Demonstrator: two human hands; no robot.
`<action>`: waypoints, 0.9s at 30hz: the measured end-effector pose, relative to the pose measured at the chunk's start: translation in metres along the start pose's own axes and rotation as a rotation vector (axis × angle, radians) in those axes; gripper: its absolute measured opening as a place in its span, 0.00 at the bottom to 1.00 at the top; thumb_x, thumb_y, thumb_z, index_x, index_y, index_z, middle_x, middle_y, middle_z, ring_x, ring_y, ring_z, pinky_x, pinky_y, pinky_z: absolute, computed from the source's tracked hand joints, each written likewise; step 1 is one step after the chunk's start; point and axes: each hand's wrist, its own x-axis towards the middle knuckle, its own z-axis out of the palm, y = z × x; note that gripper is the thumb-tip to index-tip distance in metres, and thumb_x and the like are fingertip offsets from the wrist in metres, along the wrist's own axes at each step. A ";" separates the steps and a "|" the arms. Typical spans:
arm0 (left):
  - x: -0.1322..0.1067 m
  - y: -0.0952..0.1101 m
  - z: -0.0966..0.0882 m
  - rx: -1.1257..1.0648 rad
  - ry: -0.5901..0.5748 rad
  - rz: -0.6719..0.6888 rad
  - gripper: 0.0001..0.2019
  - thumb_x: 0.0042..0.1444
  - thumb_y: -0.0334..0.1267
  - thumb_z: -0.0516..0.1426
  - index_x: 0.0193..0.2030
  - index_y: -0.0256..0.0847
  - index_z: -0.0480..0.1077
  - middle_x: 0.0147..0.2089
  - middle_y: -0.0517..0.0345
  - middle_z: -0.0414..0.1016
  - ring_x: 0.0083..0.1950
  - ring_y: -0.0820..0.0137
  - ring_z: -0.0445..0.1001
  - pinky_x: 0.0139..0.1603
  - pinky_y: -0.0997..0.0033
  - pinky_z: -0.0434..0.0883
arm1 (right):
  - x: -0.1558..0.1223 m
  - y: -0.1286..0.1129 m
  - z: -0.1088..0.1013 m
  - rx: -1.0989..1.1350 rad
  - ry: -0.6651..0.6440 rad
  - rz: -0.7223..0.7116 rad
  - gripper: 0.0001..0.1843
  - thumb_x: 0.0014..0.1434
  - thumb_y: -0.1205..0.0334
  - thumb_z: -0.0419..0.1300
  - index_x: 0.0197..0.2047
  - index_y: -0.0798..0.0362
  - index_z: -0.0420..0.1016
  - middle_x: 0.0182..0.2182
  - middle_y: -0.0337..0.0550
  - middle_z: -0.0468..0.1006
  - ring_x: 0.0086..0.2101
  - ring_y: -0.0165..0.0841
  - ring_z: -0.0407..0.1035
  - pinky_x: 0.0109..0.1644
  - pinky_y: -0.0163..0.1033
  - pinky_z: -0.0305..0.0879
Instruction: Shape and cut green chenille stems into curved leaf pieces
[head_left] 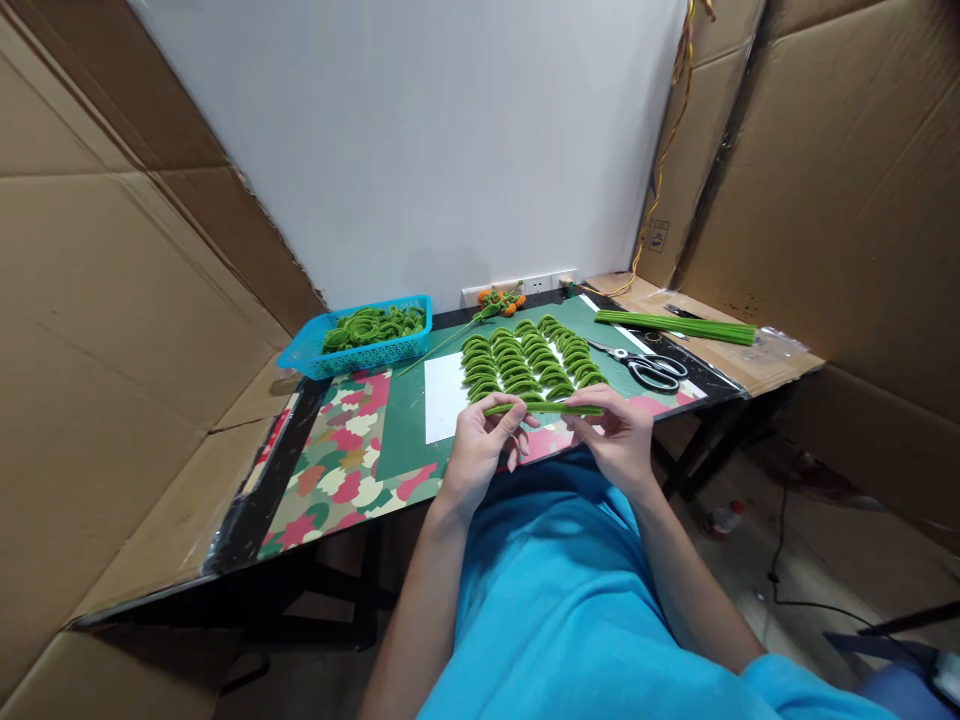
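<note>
Both my hands hold one short green pipe cleaner (541,408) level above the table's near edge. My left hand (482,449) pinches its left end with fingers closed. The right end sits pinched in my right hand (616,432). Just beyond the hands, several bent green pipe cleaner pieces (529,364) lie in rows on a white sheet (442,400) and a green mat (401,430).
A blue basket (352,351) of green curled pieces stands at the back left. Scissors (649,366) lie to the right, with a bundle of long green stems (675,326) behind them. An orange flower stem (499,302) lies at the back. Cardboard walls surround the table.
</note>
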 end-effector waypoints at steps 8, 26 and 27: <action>0.000 0.002 0.001 0.006 -0.009 -0.019 0.26 0.52 0.55 0.73 0.42 0.35 0.72 0.32 0.54 0.82 0.21 0.75 0.74 0.13 0.81 0.67 | 0.005 -0.010 -0.019 -0.393 -0.058 -0.238 0.05 0.68 0.61 0.68 0.41 0.47 0.87 0.40 0.46 0.84 0.40 0.38 0.79 0.42 0.43 0.78; 0.001 0.001 0.002 0.048 0.059 0.065 0.23 0.52 0.53 0.73 0.39 0.35 0.75 0.32 0.52 0.83 0.19 0.73 0.74 0.13 0.79 0.68 | -0.001 -0.032 0.017 -0.355 -0.101 0.197 0.30 0.75 0.50 0.56 0.22 0.51 0.79 0.21 0.43 0.80 0.24 0.34 0.72 0.33 0.38 0.64; 0.001 0.001 0.002 0.049 0.068 0.073 0.23 0.52 0.53 0.73 0.39 0.35 0.75 0.32 0.53 0.83 0.19 0.73 0.74 0.13 0.79 0.68 | -0.001 -0.033 0.018 -0.448 -0.072 0.167 0.29 0.75 0.51 0.56 0.23 0.51 0.79 0.22 0.42 0.80 0.24 0.34 0.72 0.33 0.38 0.63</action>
